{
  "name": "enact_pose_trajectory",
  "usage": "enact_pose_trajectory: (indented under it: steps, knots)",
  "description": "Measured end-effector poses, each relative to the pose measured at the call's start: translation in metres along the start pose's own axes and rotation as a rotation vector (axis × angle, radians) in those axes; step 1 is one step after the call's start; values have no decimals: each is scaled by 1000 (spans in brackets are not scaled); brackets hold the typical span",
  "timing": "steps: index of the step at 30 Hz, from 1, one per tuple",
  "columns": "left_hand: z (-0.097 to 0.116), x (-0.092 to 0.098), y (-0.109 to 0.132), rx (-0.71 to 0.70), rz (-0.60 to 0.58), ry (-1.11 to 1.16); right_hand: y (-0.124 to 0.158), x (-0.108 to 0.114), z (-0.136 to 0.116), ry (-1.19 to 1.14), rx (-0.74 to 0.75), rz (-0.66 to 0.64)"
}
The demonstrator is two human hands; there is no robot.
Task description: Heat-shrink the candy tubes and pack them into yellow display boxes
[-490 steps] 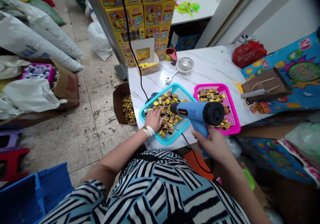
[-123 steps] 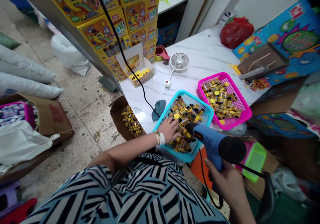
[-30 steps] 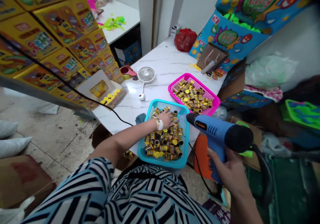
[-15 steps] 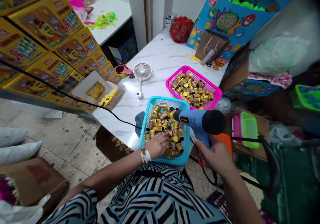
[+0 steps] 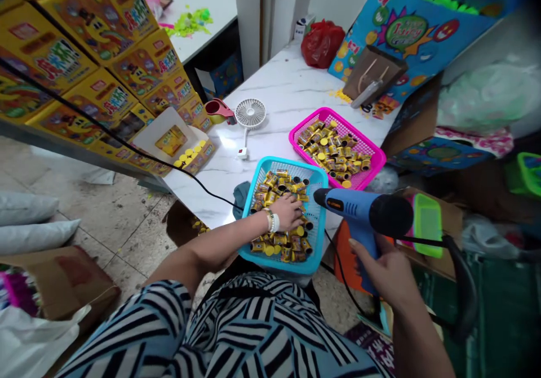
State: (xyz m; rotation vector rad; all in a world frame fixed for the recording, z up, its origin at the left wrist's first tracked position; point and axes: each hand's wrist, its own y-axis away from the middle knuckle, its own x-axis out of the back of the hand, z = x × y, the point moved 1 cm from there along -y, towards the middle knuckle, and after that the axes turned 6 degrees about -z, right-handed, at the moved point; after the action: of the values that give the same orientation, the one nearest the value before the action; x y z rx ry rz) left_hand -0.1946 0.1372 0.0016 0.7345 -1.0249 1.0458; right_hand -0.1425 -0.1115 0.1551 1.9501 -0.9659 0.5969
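In my right hand [image 5: 393, 274] is a blue heat gun [image 5: 353, 203] with a black nozzle and black rear end, my fingers wrapped round its handle. Its nozzle points left, over the right rim of a turquoise plastic basket [image 5: 276, 265]. Small yellow-and-brown printed canisters [image 5: 289, 248] lie jumbled in that basket, some showing dark open ends, others yellow ends. My left hand [image 5: 288, 212] rests palm down on them with its fingers stretched out; the fingertips are partly lost among the canisters.
Behind the turquoise basket, a pink basket [image 5: 376, 148] holds more canisters. A small white fan [image 5: 250, 113], a tape dispenser [image 5: 217, 109] and an open display box [image 5: 169, 138] stand on the marble-patterned table [image 5: 274, 93]. Yellow cartons [image 5: 97, 23] are stacked left. A black cable [image 5: 164, 161] crosses to the basket.
My left hand has moved up and right across the canisters, shifting some of them. The heat gun has moved right, so its nozzle sits near the basket's right edge. The camera view has shifted slightly.
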Motion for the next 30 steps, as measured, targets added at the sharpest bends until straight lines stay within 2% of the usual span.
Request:
enact_pose_trajectory:
  steps: [3, 5, 7, 9, 11, 14, 16, 18, 20, 22, 25, 26, 28, 30]
  knots:
    - [3, 11, 48, 1, 19, -21, 7, -3, 9, -64, -62, -105]
    - [9, 14, 73, 80, 48, -29, 7, -5, 7, -51, -45, -114]
    - [19, 12, 86, 195, 111, -15, 1, -7, 0, 15, -3, -105]
    - [35, 8, 84, 241, 166, 43, -9, -8, -9, 112, 48, -77]
    - [58, -1, 68, 186, 168, 130, -17, -8, -16, 176, 78, -62]
    - [88, -20, 33, 73, 94, 198, -20, -7, -21, 179, 75, -74]
    - [97, -32, 16, 46, 35, 178, -14, -3, -19, 181, 73, -79]
    - [95, -39, 15, 49, -15, 135, -3, 2, -15, 191, 71, -84]
    - [85, -36, 30, 114, -34, 77, 11, 10, -7, 194, 54, -88]
    - [72, -24, 56, 215, -5, 0, 26, 17, 3, 183, 29, -113]
    - [58, -1, 86, 375, 119, -91, 45, 22, 18, 164, -9, -156]
    - [55, 5, 88, 418, 161, -94, 50, 22, 21, 153, -21, -160]
    - [55, 8, 77, 440, 197, -46, 54, 17, 22, 94, -46, -138]
    - [61, -1, 52, 338, 154, 39, 54, 11, 17, -3, -76, -87]
